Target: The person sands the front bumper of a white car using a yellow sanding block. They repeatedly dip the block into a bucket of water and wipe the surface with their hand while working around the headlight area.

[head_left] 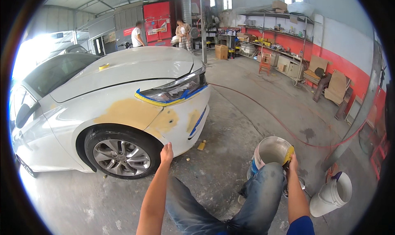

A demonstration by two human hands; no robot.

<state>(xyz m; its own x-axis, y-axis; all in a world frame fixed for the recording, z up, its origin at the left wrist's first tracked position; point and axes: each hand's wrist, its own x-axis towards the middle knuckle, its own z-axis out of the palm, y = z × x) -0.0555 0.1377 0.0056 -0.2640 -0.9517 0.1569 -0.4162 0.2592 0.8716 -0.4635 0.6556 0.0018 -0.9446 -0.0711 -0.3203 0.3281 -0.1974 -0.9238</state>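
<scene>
Yellow pad [289, 155] sits in right fingers [293, 162] near blue-labelled bucket [257, 161].

At upper left you see a person in white [137, 37]; near top centre, a cardboard box [221, 52]; at upper right, metal shelving [267, 15] and a red stool [266, 57].

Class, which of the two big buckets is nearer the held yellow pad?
The blue-marked bucket, just beyond the right knee: the pad is right by its rim. The other bucket, farther right, stands well apart from the pad.
</scene>
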